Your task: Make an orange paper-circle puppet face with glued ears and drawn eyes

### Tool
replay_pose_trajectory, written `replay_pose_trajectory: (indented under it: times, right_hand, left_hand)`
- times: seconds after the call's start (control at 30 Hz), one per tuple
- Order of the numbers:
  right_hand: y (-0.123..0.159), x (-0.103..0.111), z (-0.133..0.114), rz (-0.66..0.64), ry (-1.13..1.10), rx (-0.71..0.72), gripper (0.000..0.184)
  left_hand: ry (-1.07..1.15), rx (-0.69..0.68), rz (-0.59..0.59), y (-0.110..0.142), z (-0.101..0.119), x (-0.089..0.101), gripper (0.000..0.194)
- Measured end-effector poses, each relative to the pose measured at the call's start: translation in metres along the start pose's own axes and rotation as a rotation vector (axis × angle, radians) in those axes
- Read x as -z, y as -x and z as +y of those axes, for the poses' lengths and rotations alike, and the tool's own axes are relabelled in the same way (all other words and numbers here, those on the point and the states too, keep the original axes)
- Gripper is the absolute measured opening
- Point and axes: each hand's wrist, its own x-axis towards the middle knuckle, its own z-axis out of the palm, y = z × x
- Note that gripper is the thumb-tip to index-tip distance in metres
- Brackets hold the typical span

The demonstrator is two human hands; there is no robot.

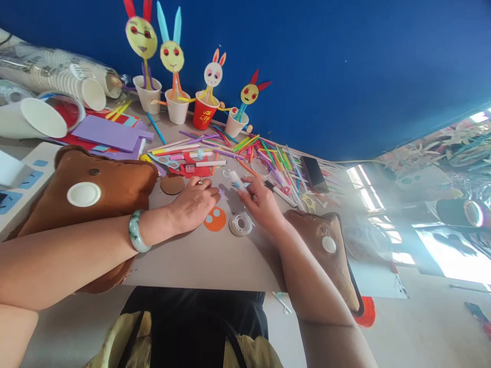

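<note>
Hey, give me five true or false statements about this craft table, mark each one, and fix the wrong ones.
1. The right hand holds a white tube. True.
2. The bracelet is on the right wrist. False: the bracelet is on the left wrist.
3. The orange disc has light blue spots on it. True.
4. All four cups under the rabbit-eared figures are white. False: one, the red cup, differs from the other three.
5. The tape roll lies on a brown cushion. False: the tape roll lies on the table, beside the orange disc.
</note>
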Motion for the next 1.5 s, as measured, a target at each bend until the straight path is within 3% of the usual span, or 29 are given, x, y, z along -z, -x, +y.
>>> replay_pose_trajectory:
  times: [0.3,0.53,0.67,0.97,1.27,1.5]
  right_hand:
    - [0.000,-0.002,0.002,0.099,0.009,0.005,0.029]
    - [-0.001,-0.013,0.009,0.191,0.003,0.144,0.020]
    - [-0.002,-0.016,0.010,0.200,0.037,0.232,0.017]
    - [-0.005,-0.018,0.009,0.143,0.082,0.325,0.016]
    - [-0.004,-0.016,0.010,0.250,0.004,0.260,0.015]
    - [-0.004,-0.019,0.010,0.233,-0.009,0.275,0.015]
  left_hand:
    - [-0.034,-0.012,-0.010,-0.001,-0.003,0.003,0.025]
    - [-0.157,-0.033,0.008,0.003,-0.002,-0.004,0.018]
    - [-0.187,-0.063,0.053,0.005,-0.002,-0.009,0.015]
    - [-0.197,-0.067,0.031,0.006,-0.003,-0.009,0.019]
    - [-0.198,-0.073,0.039,0.007,-0.002,-0.008,0.017]
    - [-0.195,-0.059,0.034,0.006,-0.001,-0.007,0.020]
